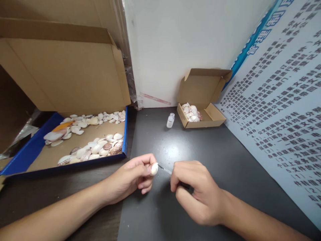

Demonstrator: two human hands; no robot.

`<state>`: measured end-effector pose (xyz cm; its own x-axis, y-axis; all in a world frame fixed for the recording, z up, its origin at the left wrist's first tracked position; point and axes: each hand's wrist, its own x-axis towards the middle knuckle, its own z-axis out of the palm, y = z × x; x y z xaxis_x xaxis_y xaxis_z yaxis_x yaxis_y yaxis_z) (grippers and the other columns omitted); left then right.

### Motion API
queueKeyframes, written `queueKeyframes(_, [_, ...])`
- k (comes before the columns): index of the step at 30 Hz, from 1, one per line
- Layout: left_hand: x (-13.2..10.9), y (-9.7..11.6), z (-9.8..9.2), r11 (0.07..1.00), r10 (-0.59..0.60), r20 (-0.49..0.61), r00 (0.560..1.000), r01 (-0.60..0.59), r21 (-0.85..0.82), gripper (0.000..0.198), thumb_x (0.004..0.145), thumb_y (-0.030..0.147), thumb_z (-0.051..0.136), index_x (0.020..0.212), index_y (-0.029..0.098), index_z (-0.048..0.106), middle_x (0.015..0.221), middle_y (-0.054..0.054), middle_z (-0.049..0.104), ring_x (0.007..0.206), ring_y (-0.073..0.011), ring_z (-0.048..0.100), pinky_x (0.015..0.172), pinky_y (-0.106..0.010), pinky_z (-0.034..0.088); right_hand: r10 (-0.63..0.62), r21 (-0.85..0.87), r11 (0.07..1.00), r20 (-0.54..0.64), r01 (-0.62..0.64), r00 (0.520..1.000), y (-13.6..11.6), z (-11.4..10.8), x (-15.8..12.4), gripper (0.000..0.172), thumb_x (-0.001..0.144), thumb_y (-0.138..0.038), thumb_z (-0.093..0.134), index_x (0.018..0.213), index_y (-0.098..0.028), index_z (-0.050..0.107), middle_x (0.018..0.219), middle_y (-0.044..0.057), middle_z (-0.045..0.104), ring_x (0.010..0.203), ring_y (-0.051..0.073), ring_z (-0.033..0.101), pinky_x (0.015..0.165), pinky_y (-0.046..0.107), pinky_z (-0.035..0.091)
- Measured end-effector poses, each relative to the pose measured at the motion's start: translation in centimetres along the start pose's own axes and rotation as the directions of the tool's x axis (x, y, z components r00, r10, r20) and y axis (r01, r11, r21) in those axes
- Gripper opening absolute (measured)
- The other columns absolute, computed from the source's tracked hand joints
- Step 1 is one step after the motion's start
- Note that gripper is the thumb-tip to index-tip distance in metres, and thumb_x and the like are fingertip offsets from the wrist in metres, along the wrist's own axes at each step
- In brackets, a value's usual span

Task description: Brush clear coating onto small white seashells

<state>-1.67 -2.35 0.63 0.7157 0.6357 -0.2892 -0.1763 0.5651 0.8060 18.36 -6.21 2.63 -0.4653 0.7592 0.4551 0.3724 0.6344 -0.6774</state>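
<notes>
Between the thumb and fingers of my left hand is a small white seashell, held upright above the dark tabletop. My right hand is closed around the black handle of a thin brush with a pale stem. The brush's dark tip points left and meets or nearly meets the shell's upper right edge; contact is hard to tell. Most of the handle is hidden in my fist. Beyond both hands stands a small glass bottle without a cap, with whitish contents or label.
On the left, a blue-sided cardboard box with its lid raised holds many shells in groups. A smaller open cardboard box at the back right contains white shells. A white panel stands behind, and a printed sheet slopes along the right.
</notes>
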Motion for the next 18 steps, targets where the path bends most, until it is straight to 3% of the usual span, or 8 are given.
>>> queueKeyframes(5, [0.00, 0.02, 0.05, 1.000, 0.006, -0.001, 1.000, -0.006, 0.002, 0.023, 0.079, 0.031, 0.066, 0.074, 0.019, 0.047, 0.058, 0.008, 0.034, 0.048, -0.0063, 0.027, 0.049, -0.021, 0.032, 0.084, -0.034, 0.996, -0.005, -0.084, 0.996, -0.04, -0.02, -0.02, 0.016, 0.068, -0.006, 0.042, 0.062, -0.020, 0.044, 0.055, -0.004, 0.044, 0.049, 0.011, 0.038, 0.049, 0.025, 0.029])
queueKeyframes(18, [-0.09, -0.16, -0.01, 1.000, 0.016, -0.017, 1.000, -0.016, 0.027, 0.022, 0.079, 0.030, 0.067, 0.076, 0.019, 0.048, 0.061, 0.008, 0.035, 0.050, -0.0060, 0.028, 0.049, -0.020, 0.033, 0.039, 0.014, 0.999, 0.097, -0.040, 0.995, -0.10, 0.20, -0.11, 0.014, 0.065, -0.007, 0.042, 0.063, -0.020, 0.045, 0.056, -0.004, 0.045, 0.049, 0.011, 0.036, 0.050, 0.025, 0.028])
